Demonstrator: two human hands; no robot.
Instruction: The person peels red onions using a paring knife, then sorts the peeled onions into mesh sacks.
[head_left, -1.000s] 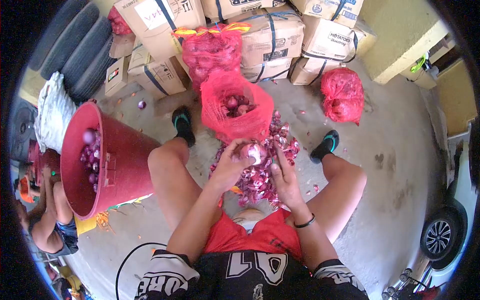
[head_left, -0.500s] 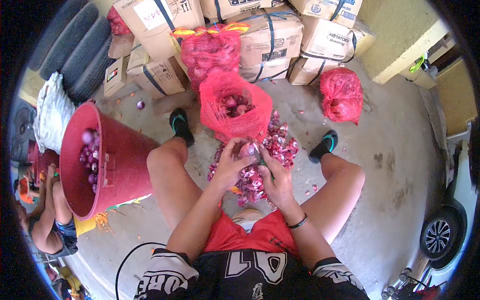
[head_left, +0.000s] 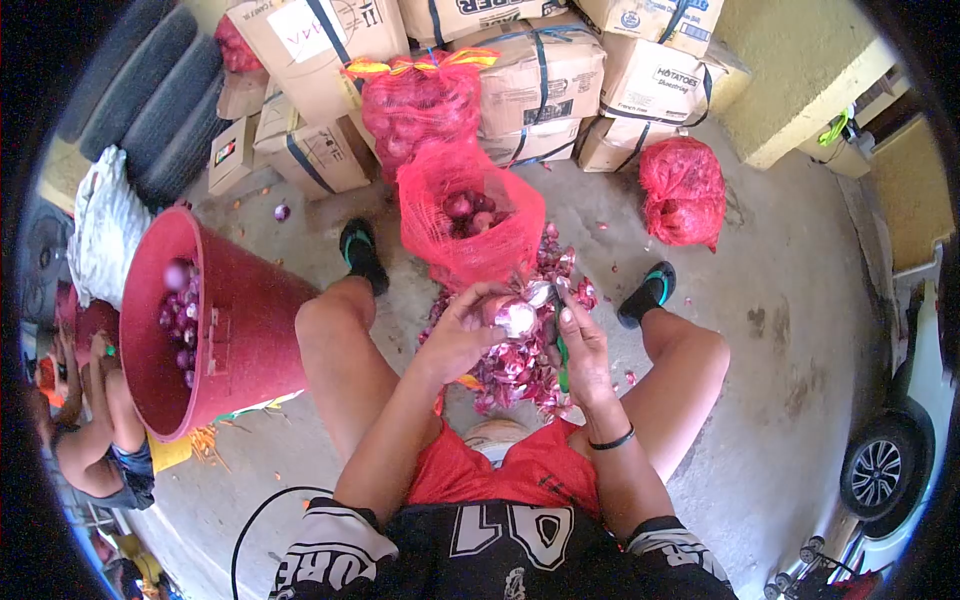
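My left hand [head_left: 463,333] is wrapped round a red onion [head_left: 514,318] whose top looks pale and shiny. Just right of it, my right hand [head_left: 583,350] grips a knife [head_left: 562,366] with a green handle; its blade is hard to make out. A pale piece of onion skin [head_left: 539,292] shows between the hands. Below them a pile of onion skins [head_left: 503,372] lies on the floor between my legs. Beyond the hands an open red mesh bag [head_left: 470,240] holds several onions [head_left: 474,212].
A large red bin [head_left: 250,325] with onions stands at left, near a seated person [head_left: 95,430]. A tied mesh bag [head_left: 420,105], cardboard boxes [head_left: 540,75] and another red bag [head_left: 683,190] stand beyond. Tyres [head_left: 150,90] are at upper left, a car wheel [head_left: 876,470] at right.
My hands have moved apart slightly, my right hand to the right and tilted with the knife's green handle now showing. The onion's pale, shiny side has come into view.
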